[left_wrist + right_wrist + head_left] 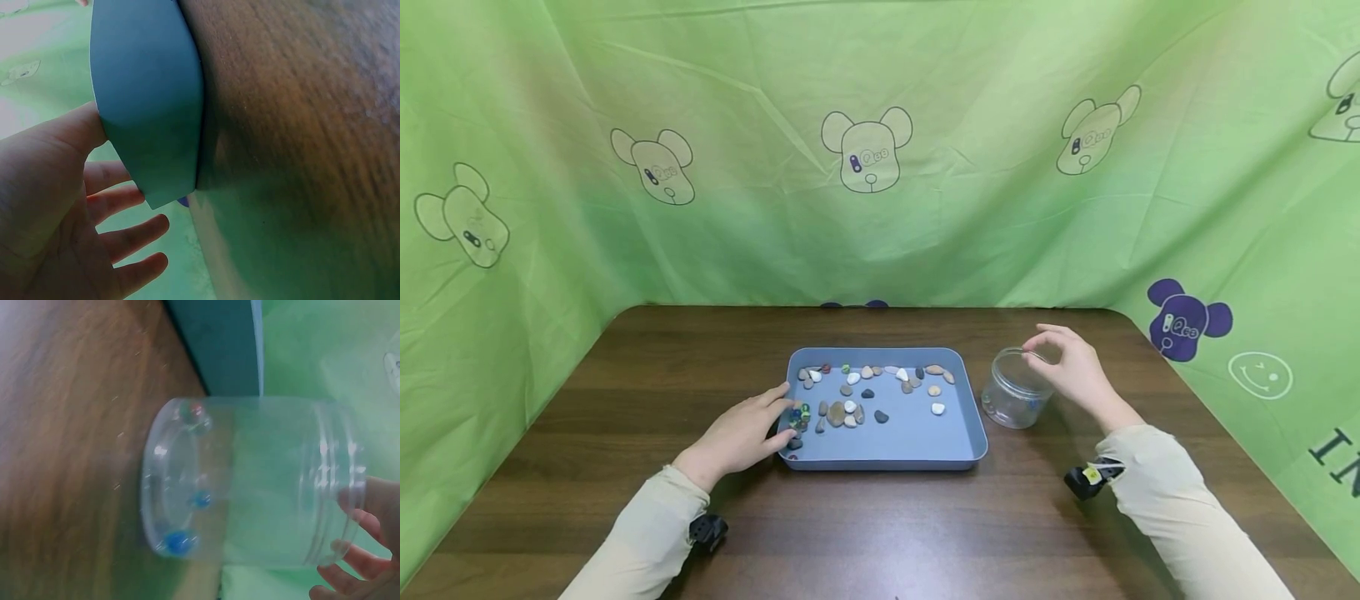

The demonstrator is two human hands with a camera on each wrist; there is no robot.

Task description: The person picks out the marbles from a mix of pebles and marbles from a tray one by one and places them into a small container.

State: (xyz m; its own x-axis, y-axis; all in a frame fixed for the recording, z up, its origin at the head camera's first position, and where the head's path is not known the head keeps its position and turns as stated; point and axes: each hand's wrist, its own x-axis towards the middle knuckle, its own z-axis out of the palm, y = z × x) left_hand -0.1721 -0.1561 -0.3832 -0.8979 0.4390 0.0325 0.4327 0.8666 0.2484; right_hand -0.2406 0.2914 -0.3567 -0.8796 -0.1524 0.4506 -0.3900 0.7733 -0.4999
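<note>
While our right hand is at the mouth of the jar, its fingers part bent and fanned about the rim, we cannot tell whether it pinches anything. A nudge there could tip the jar, since it stands on the table, just right of the tray, with only a few marbles at its bottom, and we judge it light. Anything let go too close to the rim could glance off and roll away.

Our left hand reaches over the tray's left end, fingers spread and loosely bent, thumb at the edge; we see nothing gripped there. The marble cluster at its fingertips lies near a dark stone, so a hurried pick could bring the wrong piece. Leaning on that edge might also tilt or slide the tray and set the round ones rolling. A red marble and a green marble lie near the far wall among stones, easily overlooked.
</note>
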